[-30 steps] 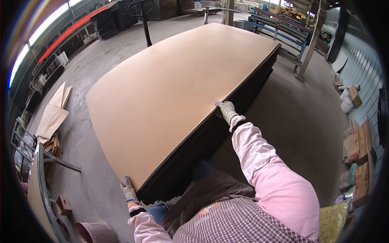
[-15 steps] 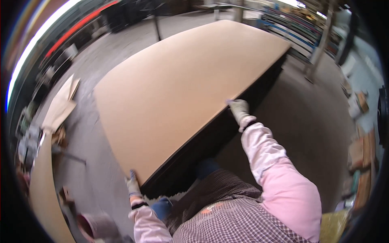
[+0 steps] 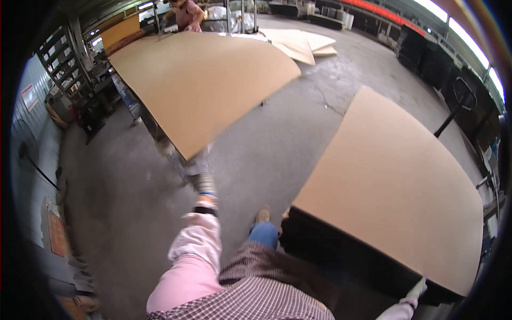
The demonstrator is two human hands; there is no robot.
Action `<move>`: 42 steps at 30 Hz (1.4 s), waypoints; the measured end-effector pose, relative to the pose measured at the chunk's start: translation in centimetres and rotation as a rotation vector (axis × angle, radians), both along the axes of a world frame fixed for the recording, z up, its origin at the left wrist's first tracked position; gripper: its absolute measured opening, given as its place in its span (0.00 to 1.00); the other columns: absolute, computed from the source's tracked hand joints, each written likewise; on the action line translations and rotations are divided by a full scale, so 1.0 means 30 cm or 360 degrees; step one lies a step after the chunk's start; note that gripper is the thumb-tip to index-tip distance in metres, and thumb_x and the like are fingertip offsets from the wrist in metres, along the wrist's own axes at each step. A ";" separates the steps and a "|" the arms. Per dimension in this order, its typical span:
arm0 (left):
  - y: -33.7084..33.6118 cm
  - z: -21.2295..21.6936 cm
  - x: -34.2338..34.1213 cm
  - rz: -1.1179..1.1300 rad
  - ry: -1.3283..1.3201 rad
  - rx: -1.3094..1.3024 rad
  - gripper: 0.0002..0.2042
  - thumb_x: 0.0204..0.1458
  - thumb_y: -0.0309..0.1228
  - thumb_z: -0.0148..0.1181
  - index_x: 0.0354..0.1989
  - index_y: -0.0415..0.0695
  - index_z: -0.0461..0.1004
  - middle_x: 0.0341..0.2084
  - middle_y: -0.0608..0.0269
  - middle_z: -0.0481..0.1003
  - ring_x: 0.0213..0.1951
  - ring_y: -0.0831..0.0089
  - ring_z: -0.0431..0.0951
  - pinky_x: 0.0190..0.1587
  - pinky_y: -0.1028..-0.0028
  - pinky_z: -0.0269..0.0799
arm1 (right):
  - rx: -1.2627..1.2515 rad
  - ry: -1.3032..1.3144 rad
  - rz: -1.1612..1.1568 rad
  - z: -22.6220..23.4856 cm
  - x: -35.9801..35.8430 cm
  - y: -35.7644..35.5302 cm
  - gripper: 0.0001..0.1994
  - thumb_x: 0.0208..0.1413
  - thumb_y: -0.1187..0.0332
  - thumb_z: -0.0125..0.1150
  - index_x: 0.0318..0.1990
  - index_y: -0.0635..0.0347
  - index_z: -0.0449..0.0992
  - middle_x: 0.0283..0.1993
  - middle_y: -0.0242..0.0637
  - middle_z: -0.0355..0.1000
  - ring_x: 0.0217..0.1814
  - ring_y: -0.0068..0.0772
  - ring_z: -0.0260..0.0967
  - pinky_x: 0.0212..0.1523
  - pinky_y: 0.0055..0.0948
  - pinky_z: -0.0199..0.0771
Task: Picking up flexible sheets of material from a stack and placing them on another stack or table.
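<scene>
My left hand (image 3: 204, 184), in a light knitted glove, reaches out to the near corner of a large tan board (image 3: 213, 85) lying raised at the far left. Motion smears its fingers, so whether they touch or hold that corner is unclear. At the lower right stands a low stack of dark-edged sheets with a tan top board (image 3: 394, 181). My right hand (image 3: 416, 291), also gloved, is at this top board's near edge, its fingers closed over the edge and partly hidden.
Another person (image 3: 188, 15) stands behind the far-left board. Loose tan sheets (image 3: 298, 44) lie on the floor beyond. A pallet jack handle (image 3: 457, 106) rises behind the right stack. A metal ladder-like frame (image 3: 61, 56) stands by the left wall.
My view has swung left, so the stack now appears at right. My left hand has left the stack's board and stretched towards the other board; my right hand is still at the stack's edge.
</scene>
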State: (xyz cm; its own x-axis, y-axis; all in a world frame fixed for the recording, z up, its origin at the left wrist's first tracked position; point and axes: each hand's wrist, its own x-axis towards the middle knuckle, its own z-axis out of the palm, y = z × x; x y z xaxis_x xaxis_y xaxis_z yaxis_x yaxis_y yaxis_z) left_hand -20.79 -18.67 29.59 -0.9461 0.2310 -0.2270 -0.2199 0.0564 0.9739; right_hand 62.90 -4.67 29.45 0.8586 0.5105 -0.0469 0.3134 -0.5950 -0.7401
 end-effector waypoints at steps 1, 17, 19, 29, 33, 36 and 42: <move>-0.109 0.007 -0.147 0.0559 0.0824 0.0065 0.27 0.49 0.52 0.40 0.49 0.43 0.60 0.46 0.60 0.63 0.48 0.66 0.62 0.50 0.69 0.57 | 0.0044 0.0041 0.0052 0.056 -0.103 -0.028 0.29 0.43 0.51 0.55 0.46 0.69 0.64 0.45 0.45 0.65 0.41 0.38 0.64 0.45 0.30 0.62; -0.098 -0.081 -0.899 -0.0009 0.0666 0.1541 0.30 0.39 0.45 0.58 0.48 0.38 0.59 0.36 0.52 0.70 0.38 0.58 0.71 0.40 0.67 0.68 | 0.0950 -0.0125 0.1752 0.196 -1.303 0.104 0.15 0.39 0.74 0.57 0.38 0.66 0.67 0.34 0.36 0.65 0.37 0.28 0.62 0.38 0.24 0.64; -0.057 -0.249 -0.966 -0.0107 -0.0010 0.1071 0.34 0.37 0.49 0.59 0.48 0.38 0.59 0.33 0.53 0.71 0.32 0.55 0.72 0.36 0.66 0.69 | 0.0838 -0.0141 0.1632 -0.022 -1.158 0.199 0.14 0.39 0.77 0.56 0.38 0.66 0.66 0.32 0.34 0.63 0.34 0.24 0.60 0.34 0.20 0.64; 0.023 0.022 -0.776 0.1205 0.0745 -0.0892 0.32 0.36 0.49 0.59 0.48 0.41 0.60 0.42 0.57 0.66 0.44 0.61 0.66 0.43 0.67 0.64 | 0.0988 -0.0034 0.1667 -0.057 -1.107 0.144 0.12 0.36 0.78 0.54 0.33 0.62 0.67 0.27 0.31 0.62 0.28 0.22 0.58 0.28 0.20 0.62; -0.020 -0.369 -0.810 0.0384 0.0194 0.0125 0.33 0.38 0.43 0.60 0.52 0.43 0.57 0.47 0.62 0.64 0.49 0.67 0.62 0.49 0.67 0.59 | 0.0699 -0.0999 0.1761 0.074 -1.199 0.043 0.16 0.40 0.63 0.59 0.33 0.66 0.71 0.33 0.45 0.70 0.31 0.39 0.65 0.35 0.33 0.66; 0.036 -0.346 -0.766 -0.0209 0.0139 0.0780 0.28 0.40 0.40 0.59 0.51 0.43 0.59 0.46 0.65 0.64 0.48 0.71 0.63 0.50 0.70 0.58 | 0.0555 -0.1278 0.1851 0.068 -1.232 0.058 0.14 0.33 0.75 0.56 0.33 0.63 0.68 0.30 0.38 0.65 0.33 0.34 0.62 0.36 0.30 0.63; 0.163 0.512 -0.553 -0.0057 0.0375 0.0178 0.26 0.42 0.50 0.51 0.42 0.41 0.66 0.36 0.58 0.69 0.37 0.63 0.68 0.43 0.74 0.62 | 0.0359 -0.0548 0.2957 0.211 -1.815 -0.258 0.17 0.36 0.67 0.62 0.36 0.63 0.69 0.35 0.41 0.68 0.36 0.40 0.66 0.36 0.32 0.67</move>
State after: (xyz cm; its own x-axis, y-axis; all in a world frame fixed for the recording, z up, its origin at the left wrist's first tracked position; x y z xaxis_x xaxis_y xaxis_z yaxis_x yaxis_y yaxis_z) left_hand -37.39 -13.78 44.96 -0.9607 0.2763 0.0277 0.0142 -0.0510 0.9986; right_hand 8.46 -12.41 35.77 -0.7487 0.6401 0.1722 0.4830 0.7048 -0.5196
